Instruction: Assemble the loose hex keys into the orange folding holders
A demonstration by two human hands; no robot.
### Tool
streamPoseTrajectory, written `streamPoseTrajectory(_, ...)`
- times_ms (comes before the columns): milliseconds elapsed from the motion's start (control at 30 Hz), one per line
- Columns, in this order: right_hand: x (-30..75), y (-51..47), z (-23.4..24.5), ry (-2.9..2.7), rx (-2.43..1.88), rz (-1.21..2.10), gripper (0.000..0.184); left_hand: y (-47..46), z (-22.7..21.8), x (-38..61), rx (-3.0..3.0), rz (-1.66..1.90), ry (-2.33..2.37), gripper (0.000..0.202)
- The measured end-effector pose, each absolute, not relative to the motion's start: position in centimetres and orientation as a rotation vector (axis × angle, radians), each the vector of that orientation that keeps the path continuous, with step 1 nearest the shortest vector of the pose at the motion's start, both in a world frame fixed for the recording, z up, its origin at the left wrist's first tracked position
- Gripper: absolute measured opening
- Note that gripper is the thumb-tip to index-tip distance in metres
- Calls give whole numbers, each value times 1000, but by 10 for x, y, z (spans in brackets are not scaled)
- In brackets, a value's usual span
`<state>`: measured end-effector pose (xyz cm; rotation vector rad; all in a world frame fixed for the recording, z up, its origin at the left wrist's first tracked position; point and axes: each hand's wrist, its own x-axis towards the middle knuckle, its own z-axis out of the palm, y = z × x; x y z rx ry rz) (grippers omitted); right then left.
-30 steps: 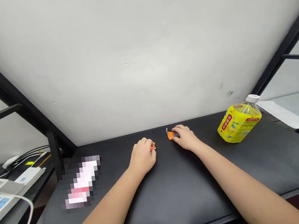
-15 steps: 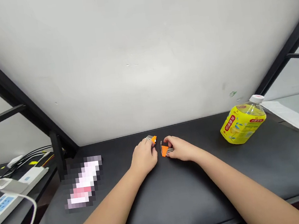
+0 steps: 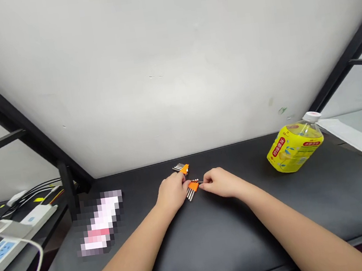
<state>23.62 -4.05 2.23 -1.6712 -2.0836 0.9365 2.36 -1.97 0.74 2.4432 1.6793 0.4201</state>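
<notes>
An orange holder (image 3: 193, 186) with several metal hex keys sits between my hands, the long rods pointing down-left toward me. My left hand (image 3: 172, 193) is closed, with thumb and fingers pinching the holder's left edge. On the other side, my right hand (image 3: 221, 182) pinches the end of a thin dark hex key (image 3: 200, 182) at the holder's right edge; whether that key is still seated in the holder is too small to tell. A second hex key set (image 3: 182, 168), also in an orange holder, lies just beyond my left knuckles, partly hidden by them.
A yellow-labelled drink bottle (image 3: 294, 147) leans on the black table (image 3: 196, 249) at the right, with white paper (image 3: 357, 136) behind it. A blurred-out pinkish object (image 3: 102, 221) lies left. Further left are a power strip (image 3: 18, 241) and cables. A white wall closes the back.
The near hex key set has turned, its rods swinging from my right hand to point toward me. My left fingers now pinch its holder, while my right hand grips a single key.
</notes>
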Motion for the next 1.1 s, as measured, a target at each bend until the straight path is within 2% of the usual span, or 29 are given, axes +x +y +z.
streamPoseTrajectory(167, 239, -39, 22, -2095, -1582, 743, 8, -20, 9, 22, 2399, 454, 1705, 20)
streamPoseTrajectory(400, 222, -44, 8, -2232, -1561, 654, 10, -26, 12, 25, 2478, 415, 1561, 16)
streamPoseTrajectory(667, 223, -48, 10, -2272, -1593, 679, 16, -23, 12, 22, 2490, 334, 1465, 31)
streamPoseTrajectory(900, 218, -48, 12, -2275, -1692, 630, 4, -21, 12, 25, 2348, 309, 1516, 30)
streamPoseTrajectory(1100, 225, -42, 13, -2286, -1872, 498, 7, -19, 6, 25, 2352, 363, 1533, 36)
